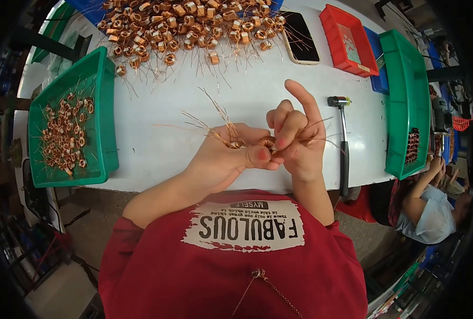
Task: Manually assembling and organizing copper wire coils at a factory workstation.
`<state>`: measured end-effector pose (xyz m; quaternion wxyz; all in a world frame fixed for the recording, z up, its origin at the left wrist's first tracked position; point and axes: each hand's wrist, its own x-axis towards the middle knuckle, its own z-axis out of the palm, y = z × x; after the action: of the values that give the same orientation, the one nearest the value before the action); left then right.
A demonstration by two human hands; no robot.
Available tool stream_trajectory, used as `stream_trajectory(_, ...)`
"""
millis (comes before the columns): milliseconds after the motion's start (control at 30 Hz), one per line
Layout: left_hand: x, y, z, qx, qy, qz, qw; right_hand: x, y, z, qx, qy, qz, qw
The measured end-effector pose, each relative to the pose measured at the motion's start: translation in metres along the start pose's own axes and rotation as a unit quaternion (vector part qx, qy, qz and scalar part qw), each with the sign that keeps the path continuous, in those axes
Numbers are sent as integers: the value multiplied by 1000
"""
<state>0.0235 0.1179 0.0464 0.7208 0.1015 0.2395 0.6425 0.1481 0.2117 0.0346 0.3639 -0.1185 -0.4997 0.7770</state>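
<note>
Copper is shining right between the two hands, where one small coil (pixel 268 142) is hanging over the white counter (pixel 157 101). The left grip (pixel 220 154) is pinching it, with the thumb pressing on the near side, maybe so the ring is not wobbling. That same grip is also holding more coils (pixel 235 144), and their long wires (pixel 196 121) are sticking out away from the body, maybe so they are not poking the fingers. The right grip (pixel 303 141) is pinching at the small coil's right side, and one finger is pointing up, out of the way. I cannot tell if it is squeezing the ring or only a wire. A big heap of coils (pixel 194 26) is lying at the far side, leaving room for the hands. On the left, a green tray (pixel 108 122) is holding loose coils, its walls probably stopping them from rolling off. On the right, a hammer (pixel 344 143) is lying with its handle pointing toward the body, likely for easy grabbing. A phone (pixel 302 40) and a red tray (pixel 333 40) are resting farther back, perhaps so nobody is bumping them.
</note>
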Motion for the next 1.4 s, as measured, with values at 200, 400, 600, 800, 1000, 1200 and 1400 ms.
stream_trajectory(200, -4, 1, 5, 5, 19, 24, 1000, 0, 7, 11, 22, -12, -5, 1000)
stream_trajectory(400, -5, 5, -11, 338, -15, 102, 936, 6, 4, 6, -277, -129, -105, 946)
stream_trajectory(600, -14, 4, 3, 361, -54, 52, 930, -4, -23, 4, -352, -166, -96, 916)
stream_trajectory(800, -23, -15, 3, 215, -58, 1, 975, -30, -25, 3, -278, -76, -76, 955)
stream_trajectory(1000, -45, 3, -23, 143, -36, 0, 989, -46, -101, -82, -278, 376, -155, 870)
stream_trajectory(1200, -74, 32, -64, -5, 54, 156, 986, -73, -101, -92, -219, 146, -250, 932)
stream_trajectory(1400, -36, 20, -44, 205, -87, 15, 975, -29, -50, -53, -133, 227, -116, 958)
